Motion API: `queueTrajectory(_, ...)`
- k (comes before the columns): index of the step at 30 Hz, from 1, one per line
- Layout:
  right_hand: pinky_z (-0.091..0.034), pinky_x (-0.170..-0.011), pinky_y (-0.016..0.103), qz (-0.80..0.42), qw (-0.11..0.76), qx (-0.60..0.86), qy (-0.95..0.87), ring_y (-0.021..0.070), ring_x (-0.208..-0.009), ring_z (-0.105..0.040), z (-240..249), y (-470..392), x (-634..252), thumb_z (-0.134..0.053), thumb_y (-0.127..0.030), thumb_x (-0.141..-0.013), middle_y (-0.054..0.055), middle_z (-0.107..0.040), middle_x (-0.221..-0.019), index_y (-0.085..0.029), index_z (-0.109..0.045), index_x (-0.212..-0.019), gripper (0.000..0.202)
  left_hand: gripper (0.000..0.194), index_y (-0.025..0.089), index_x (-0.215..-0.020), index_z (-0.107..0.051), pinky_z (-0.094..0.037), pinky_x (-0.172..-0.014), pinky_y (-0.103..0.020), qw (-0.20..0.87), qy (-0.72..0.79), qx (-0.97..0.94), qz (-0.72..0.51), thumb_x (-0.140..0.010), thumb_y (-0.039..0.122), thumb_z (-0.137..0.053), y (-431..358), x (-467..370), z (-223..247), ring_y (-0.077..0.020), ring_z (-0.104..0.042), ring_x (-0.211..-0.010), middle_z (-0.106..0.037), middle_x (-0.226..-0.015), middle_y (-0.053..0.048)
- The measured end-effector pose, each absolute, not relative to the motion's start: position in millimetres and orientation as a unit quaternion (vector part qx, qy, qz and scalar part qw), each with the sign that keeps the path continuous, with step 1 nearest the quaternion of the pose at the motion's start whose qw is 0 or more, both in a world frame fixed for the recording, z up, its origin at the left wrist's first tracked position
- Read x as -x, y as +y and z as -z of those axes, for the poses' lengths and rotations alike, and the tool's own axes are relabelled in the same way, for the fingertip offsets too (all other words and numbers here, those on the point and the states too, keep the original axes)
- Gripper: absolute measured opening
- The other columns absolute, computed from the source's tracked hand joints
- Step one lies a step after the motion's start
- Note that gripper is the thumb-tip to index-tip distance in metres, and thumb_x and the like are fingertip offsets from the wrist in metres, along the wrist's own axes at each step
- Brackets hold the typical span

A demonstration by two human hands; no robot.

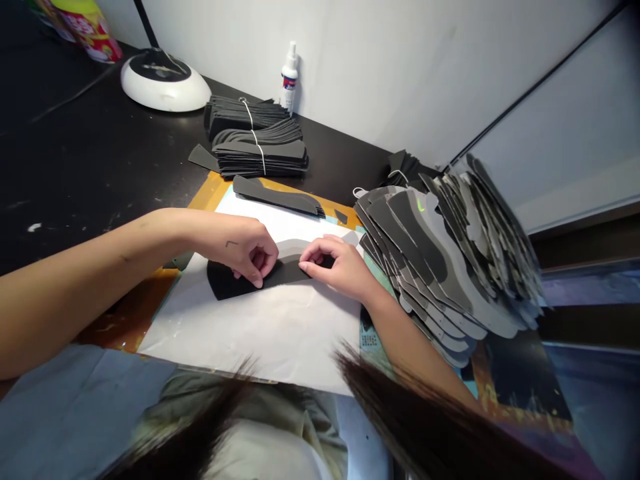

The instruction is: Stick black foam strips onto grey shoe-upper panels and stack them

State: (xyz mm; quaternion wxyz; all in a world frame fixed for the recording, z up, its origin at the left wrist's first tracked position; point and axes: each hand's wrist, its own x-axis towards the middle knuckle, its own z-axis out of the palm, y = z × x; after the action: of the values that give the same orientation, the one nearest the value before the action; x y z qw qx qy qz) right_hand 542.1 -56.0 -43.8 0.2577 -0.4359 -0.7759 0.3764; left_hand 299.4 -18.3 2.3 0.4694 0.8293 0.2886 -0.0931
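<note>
Honestly, mid-batch I'd say: my left hand [247,250] and right hand [335,267] have fingers pinching a black piece [235,283] on the white sheet [260,333]; big finished-looking stack [450,253] right, bundles [257,137] waiting.

No legible text on bottle [289,79] label

Even indoor light, soft shadows, edges bowed, bottom foreground blurred.

Just one head cam here, looking forward and down. It's close over the table [100,167], with the wall [375,60] behind.
</note>
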Motion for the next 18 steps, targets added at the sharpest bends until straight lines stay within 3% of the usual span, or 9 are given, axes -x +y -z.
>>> queueTrajectory(12,-0.043,-0.093,0.041,-0.361,0.25,0.431,-0.788,0.0175,-0.078,-0.058,45.2,-55.5,-543.3,-0.068,-0.024,-0.083,-0.001,-0.066,-0.074,-0.022,-0.066,-0.076,0.007,0.009,0.018,-0.087,-0.074,-0.035,-0.053,-0.017,0.431,0.293,-0.843,0.131,-0.086,0.014,-0.066,-17.6,-302.7,-2.6,-0.0095,-0.053,-0.06,-0.066,-0.07,0.003)
queueTrajectory(18,-0.03,-0.111,0.046,-0.352,0.258,0.422,-0.795,0.0124,-0.064,-0.053,49.3,-53.8,-542.8,-0.07,-0.021,-0.082,-0.006,-0.061,-0.068,-0.023,-0.066,-0.076,0.008,0.007,0.017,-0.085,-0.075,-0.034,-0.054,-0.016,0.429,0.277,-0.848,0.144,-0.082,0.012,-0.071,-19.1,-302.2,-6.0,-0.0096,-0.052,-0.061,-0.066,-0.071,0.002)
